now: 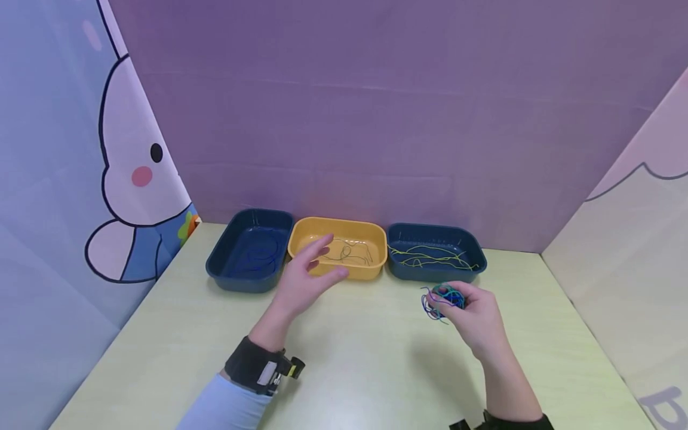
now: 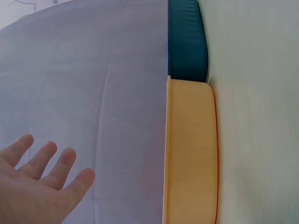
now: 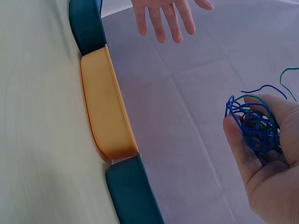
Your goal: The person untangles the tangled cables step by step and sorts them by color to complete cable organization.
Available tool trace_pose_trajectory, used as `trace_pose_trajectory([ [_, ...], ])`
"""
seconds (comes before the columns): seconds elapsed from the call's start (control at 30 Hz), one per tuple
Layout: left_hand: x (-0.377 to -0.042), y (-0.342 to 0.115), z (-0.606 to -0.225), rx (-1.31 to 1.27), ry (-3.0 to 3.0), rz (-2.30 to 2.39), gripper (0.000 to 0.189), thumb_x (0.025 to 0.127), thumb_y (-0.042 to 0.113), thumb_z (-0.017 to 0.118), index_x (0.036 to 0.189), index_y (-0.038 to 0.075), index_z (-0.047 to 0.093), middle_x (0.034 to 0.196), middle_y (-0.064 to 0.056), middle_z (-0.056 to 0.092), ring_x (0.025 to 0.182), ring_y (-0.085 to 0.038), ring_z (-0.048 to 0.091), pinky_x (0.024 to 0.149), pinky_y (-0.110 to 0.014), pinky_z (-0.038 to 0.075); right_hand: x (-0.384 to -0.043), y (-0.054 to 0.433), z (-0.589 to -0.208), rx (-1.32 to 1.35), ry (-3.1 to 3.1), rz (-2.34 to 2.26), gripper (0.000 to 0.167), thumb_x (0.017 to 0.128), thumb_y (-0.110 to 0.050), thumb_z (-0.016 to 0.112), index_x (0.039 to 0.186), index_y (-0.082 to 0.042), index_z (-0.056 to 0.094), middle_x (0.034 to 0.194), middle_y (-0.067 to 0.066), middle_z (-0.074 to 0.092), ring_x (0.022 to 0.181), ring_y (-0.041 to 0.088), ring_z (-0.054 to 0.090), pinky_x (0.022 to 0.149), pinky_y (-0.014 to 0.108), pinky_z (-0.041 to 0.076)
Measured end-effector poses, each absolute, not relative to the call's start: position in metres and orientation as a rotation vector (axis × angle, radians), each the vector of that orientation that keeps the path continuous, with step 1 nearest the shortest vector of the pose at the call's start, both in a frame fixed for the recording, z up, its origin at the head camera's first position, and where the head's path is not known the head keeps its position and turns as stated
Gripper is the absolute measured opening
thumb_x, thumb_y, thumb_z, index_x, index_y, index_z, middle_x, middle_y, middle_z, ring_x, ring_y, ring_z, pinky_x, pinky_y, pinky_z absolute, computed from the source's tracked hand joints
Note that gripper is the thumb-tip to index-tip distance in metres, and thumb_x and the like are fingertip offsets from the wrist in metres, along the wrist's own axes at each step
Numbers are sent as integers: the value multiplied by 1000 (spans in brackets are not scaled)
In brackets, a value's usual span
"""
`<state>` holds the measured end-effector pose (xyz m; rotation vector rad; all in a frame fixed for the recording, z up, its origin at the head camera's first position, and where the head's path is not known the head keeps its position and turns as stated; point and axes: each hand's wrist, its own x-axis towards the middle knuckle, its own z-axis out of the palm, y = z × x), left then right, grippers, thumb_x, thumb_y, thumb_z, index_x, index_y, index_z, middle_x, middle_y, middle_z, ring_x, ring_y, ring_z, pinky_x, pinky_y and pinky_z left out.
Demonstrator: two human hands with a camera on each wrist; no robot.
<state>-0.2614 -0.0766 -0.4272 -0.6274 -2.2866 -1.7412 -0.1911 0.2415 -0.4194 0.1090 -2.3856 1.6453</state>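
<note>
Blue-and-green wire tangle [image 3: 258, 129] is pinched in the right hand [image 1: 480, 316], up over the surface [image 1: 365, 346], right of centre and just nearside of the dark blue bin [image 1: 430, 275] at the far edge. Left hand [image 1: 302, 280] is empty, fingers spread wide. I'd go light on the pinch and tease out one end slowly so nothing cinches. Basically a ball, no real long axis; one stray end [image 1: 424, 288] pokes toward the surface's left edge.

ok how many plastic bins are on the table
3: a dark blue bin at the left, a yellow bin in the middle, and a second blue bin at the right.
</note>
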Motion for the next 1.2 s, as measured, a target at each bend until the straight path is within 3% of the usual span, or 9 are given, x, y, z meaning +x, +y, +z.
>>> trace_pose_trajectory([
  [0.4, -247, -49, -434, -787, -2284, -1863, 74, 87, 30, 83, 151, 13, 50, 148, -3, 54, 127, -26, 57, 107, -50, 44, -189, 230, -419, 143, -2344, 1715, 18, 86, -1, 81, 100, 6, 73, 91, 13, 72, 77, 17, 69, 69, 29, 60],
  [0.7, -229, -28, -429, -810, -2388, -1969, 72, 88, 24, 83, 150, 8, 50, 127, -6, 67, 112, -25, 64, 100, -41, 51, -187, 217, -422, 202, -2286, 1799, 16, 86, 2, 79, 101, 7, 72, 93, 14, 72, 79, 19, 70, 72, 31, 61],
  [0.97, -219, -17, -434, -860, -2453, -1997, 37, 93, 26, 78, 121, 4, 72, 100, -2, 71, 91, -16, 67, 82, -29, 56, -184, 204, -425, 262, -2289, 1819, 16, 86, 0, 81, 99, 4, 73, 92, 14, 73, 79, 21, 71, 71, 33, 61],
  [1.2, -216, -13, -435, -868, -2473, -1955, 18, 93, 24, 77, 103, 8, 78, 89, 2, 72, 79, -14, 65, 71, -27, 56, -182, 198, -426, 305, -2311, 1816, 16, 84, 1, 81, 99, 2, 74, 92, 14, 73, 80, 22, 70, 71, 33, 61],
])
